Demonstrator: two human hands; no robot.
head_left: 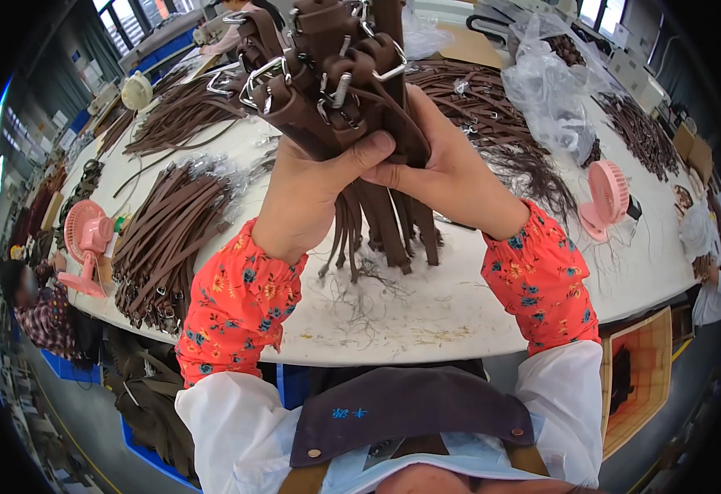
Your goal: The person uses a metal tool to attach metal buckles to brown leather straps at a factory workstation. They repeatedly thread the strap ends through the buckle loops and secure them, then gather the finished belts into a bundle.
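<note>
Both my hands are wrapped round one bundle of brown belts (323, 123), held up over the white table (426, 329). Silver buckles crowd the top end of the bundle, and the strap ends hang down below my hands close to the tabletop. My left hand (315, 185) grips it from the left and my right hand (443, 165) from the right, with the thumbs close together in front. The fingers behind the bundle are hidden. Loose dark threads (369, 288) lie under the hanging straps.
A pile of brown straps (171, 230) lies to the left, beside a pink fan (89, 239). More straps (467, 90) and clear plastic bags (550, 99) cover the far side. Another pink fan (606, 193) stands at right. A person (44, 309) sits at far left.
</note>
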